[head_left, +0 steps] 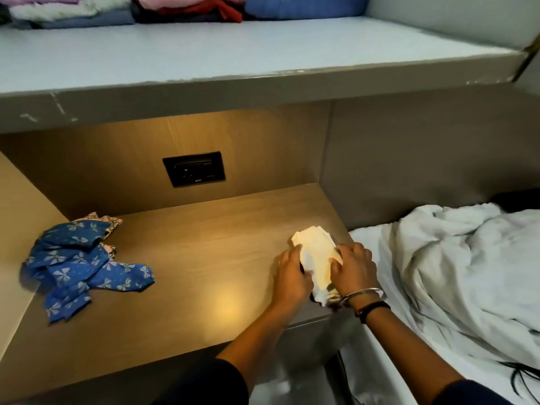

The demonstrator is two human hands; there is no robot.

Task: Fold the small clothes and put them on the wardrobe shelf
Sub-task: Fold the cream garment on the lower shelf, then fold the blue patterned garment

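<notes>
A small white garment (pixel 317 252) lies on the wooden shelf (pixel 204 258) near its right edge. My left hand (pixel 292 276) grips its left side and my right hand (pixel 355 268) grips its right side, fingers curled onto the cloth. The garment's lower end is partly hidden under my right wrist, which wears bangles. A loose heap of blue small clothes with a white bow print (pixel 79 264) lies at the left of the same shelf, with a pink patterned piece (pixel 109 222) under it.
Above, a grey wardrobe shelf (pixel 233 59) carries folded stacks of clothes (pixel 187 7) at its back. A black socket plate (pixel 194 168) sits in the back wall. Right of the wooden shelf is a bed with a crumpled white sheet (pixel 467 258).
</notes>
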